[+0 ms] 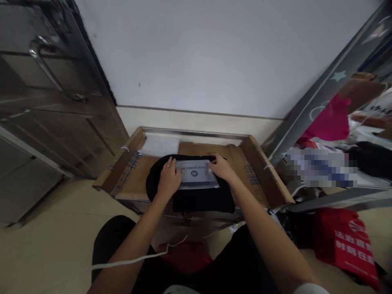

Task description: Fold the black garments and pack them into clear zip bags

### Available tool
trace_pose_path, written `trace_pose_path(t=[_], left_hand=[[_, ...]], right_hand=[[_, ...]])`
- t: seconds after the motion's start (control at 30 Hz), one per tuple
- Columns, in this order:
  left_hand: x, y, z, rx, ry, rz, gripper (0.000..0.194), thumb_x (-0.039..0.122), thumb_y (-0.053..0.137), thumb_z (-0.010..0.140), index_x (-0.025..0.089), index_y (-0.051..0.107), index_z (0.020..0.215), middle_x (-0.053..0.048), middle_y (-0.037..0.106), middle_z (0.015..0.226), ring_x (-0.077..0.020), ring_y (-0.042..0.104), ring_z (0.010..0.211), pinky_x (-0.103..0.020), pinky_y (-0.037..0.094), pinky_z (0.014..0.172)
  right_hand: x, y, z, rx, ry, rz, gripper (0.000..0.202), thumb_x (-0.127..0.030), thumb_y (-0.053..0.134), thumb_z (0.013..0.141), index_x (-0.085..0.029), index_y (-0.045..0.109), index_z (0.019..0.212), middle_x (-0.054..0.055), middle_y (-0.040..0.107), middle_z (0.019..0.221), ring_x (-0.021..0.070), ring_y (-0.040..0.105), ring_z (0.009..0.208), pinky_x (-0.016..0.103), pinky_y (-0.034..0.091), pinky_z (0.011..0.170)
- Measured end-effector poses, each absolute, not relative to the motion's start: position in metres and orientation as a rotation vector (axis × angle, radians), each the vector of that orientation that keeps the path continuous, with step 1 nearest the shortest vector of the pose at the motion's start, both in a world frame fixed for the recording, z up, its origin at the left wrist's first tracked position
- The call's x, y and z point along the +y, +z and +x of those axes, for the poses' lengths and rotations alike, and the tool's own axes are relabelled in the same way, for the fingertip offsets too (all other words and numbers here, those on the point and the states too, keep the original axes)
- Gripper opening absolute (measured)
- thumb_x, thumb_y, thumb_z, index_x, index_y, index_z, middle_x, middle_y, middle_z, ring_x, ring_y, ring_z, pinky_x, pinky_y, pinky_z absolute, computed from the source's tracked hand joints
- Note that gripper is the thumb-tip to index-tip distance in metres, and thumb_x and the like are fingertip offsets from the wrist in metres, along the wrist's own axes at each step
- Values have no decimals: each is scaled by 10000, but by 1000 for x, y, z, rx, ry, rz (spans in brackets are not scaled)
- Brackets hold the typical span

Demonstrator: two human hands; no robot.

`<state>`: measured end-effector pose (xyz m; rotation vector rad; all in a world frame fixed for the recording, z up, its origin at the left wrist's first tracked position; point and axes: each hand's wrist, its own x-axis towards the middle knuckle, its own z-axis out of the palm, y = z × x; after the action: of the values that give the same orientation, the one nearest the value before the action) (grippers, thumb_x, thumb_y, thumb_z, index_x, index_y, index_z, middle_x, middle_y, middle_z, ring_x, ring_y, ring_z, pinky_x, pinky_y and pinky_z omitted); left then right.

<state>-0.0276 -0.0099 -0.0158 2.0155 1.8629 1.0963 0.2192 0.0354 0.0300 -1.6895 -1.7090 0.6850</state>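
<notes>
A clear plastic bag (196,181) printed "ROCKBROS" lies flat on a piece of folded black cloth (203,200), its kind unclear. My left hand (170,177), a ring on one finger, rests on the cloth with its closed fingertips at the bag's upper left edge. At the upper right corner, my right hand (222,166) pinches the bag edge, its fingers reaching over the cloth behind. Both lie on a cardboard-lined bench (137,179), and the cloth hangs over its front edge.
White sheets (159,145) lie at the bench's back left. Cardboard sides (266,173) rise at both ends. A metal door (61,81) stands left, a cluttered shelf with pink material (332,122) right. On the floor sits a red bag (346,241). A white cord (131,260) crosses my left forearm.
</notes>
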Motion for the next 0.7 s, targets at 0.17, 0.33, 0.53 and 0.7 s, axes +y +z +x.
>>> trace_pose_path(t=[0.17,0.33,0.53,0.7], left_hand=[[-4,-19,-30,1855,1145,1960,465,305,406,979,130,598,1364,-179,513,1511,-313,464,1418,-531,370,1180],[-3,-18,-32,1862,1119,1924,460,316,390,989,129,617,1343,-176,522,1505,-309,478,1409,-527,372,1176],[-2,-20,-34,1821,1157,1886,444,343,399,992,162,644,1315,-154,532,1501,-304,481,1407,-535,370,1176],[-5,-17,-32,1834,1120,1897,439,355,418,992,155,646,1309,-161,522,1508,-327,482,1400,-555,373,1166]], right_hand=[[34,47,217,-1226,1288,-1483,430,-211,794,642,-127,691,1051,11,682,645,118,552,488,232,463,476],[17,45,214,-1126,1610,-1374,207,-265,814,623,-148,710,758,66,727,707,145,627,557,243,523,508],[-9,35,238,-982,1350,-1333,270,-349,819,602,-192,643,733,-16,662,633,146,610,554,258,516,532],[-30,32,286,-709,817,-1184,316,-410,777,644,-203,619,822,-26,676,742,169,649,672,311,553,657]])
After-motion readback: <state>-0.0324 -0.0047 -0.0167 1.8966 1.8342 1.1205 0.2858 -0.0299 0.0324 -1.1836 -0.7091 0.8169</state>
